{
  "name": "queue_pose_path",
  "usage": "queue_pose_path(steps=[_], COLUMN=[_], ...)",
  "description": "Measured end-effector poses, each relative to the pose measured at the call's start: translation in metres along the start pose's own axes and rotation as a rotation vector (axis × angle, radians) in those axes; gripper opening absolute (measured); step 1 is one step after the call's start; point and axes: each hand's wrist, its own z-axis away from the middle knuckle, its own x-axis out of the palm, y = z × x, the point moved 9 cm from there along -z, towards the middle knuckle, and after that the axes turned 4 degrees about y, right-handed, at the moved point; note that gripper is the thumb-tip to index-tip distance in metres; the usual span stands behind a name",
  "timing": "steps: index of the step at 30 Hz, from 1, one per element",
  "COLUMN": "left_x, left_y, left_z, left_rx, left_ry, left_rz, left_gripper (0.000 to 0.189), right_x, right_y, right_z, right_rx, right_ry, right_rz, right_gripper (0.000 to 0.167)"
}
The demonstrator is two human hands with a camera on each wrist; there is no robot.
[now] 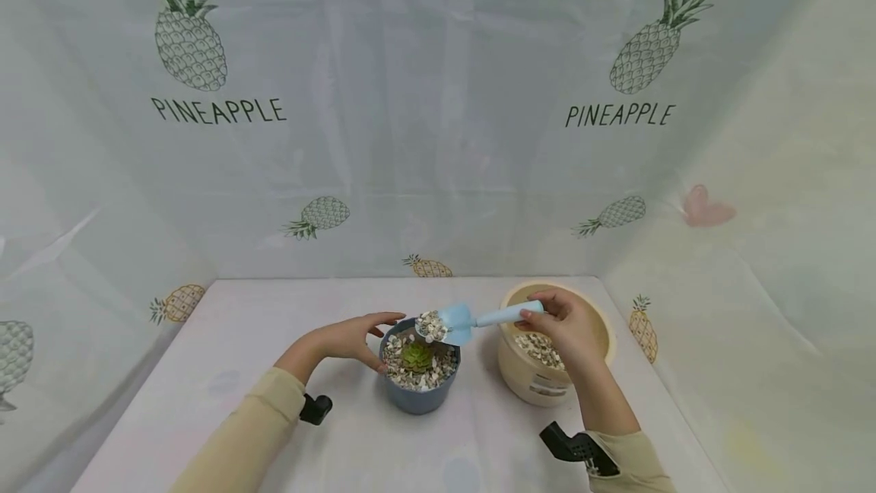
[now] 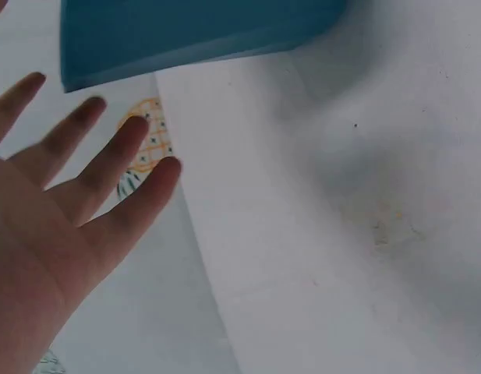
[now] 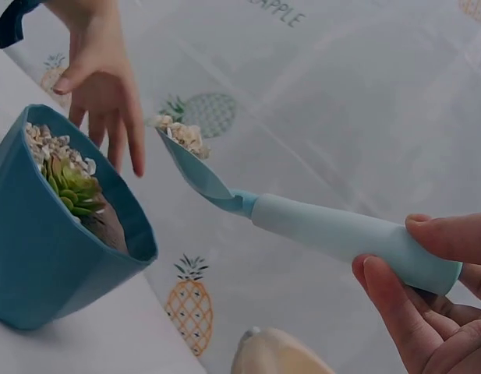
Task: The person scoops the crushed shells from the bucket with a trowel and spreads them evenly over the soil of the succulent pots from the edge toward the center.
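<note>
In the head view, my right hand (image 1: 564, 322) pinches the end of the handle of a light blue trowel (image 1: 460, 322). Small pale stones (image 3: 183, 134) lie heaped in its scoop, which is over the back right of a blue-grey pot (image 1: 419, 402). A green succulent (image 1: 416, 357) sits in this pot among pebbles. My left hand (image 1: 350, 339) is at the pot's left side with fingers spread, the thumb right at the rim. The left wrist view shows those fingers (image 2: 111, 167) straight and apart below the pot's wall.
A cream bucket (image 1: 523, 379) with more pebbles (image 1: 539, 348) inside stands right of the pot, under my right hand. Both stand on a pale cloth-covered table (image 1: 356, 447). Behind it hangs a sheet printed with pineapples (image 1: 190, 50).
</note>
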Motion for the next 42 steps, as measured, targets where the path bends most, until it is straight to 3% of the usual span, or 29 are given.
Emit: queue_pose_path(steps=[3, 6, 11, 18, 24, 37, 42], left_x=[0.011, 0.018, 0.021, 0.022, 0.022, 0.028, 0.032], left_y=[-0.006, -0.011, -0.017, -0.018, -0.024, -0.027, -0.030], left_z=[0.000, -0.001, -0.005, -0.004, 0.000, 0.010, 0.016], left_rx=[-0.020, -0.037, -0.045, -0.019, -0.052, -0.124, -0.183], left_ry=[-0.074, -0.100, -0.102, -0.082, -0.010, 0.215, 0.315], left_rz=[0.008, 0.006, 0.029, 0.141, 0.212, 0.339, 0.366], left_gripper=[0.101, 0.103, 0.104, 0.104, 0.104, 0.105, 0.107], right_x=[0.004, 0.008, 0.010, 0.009, 0.009, 0.006, 0.006], right_y=[0.004, 0.009, 0.014, 0.019, 0.021, 0.025, 0.027], right_z=[0.002, 0.003, 0.004, 0.004, 0.004, 0.007, 0.006], right_rx=[0.002, 0.021, 0.035, 0.052, 0.056, 0.063, 0.064], right_ry=[-0.011, -0.017, -0.009, 0.008, 0.017, 0.043, 0.053], right_rz=[-0.009, -0.015, -0.013, -0.016, -0.019, -0.063, -0.086], right_gripper=[0.037, 0.036, 0.035, 0.034, 0.032, 0.035, 0.035])
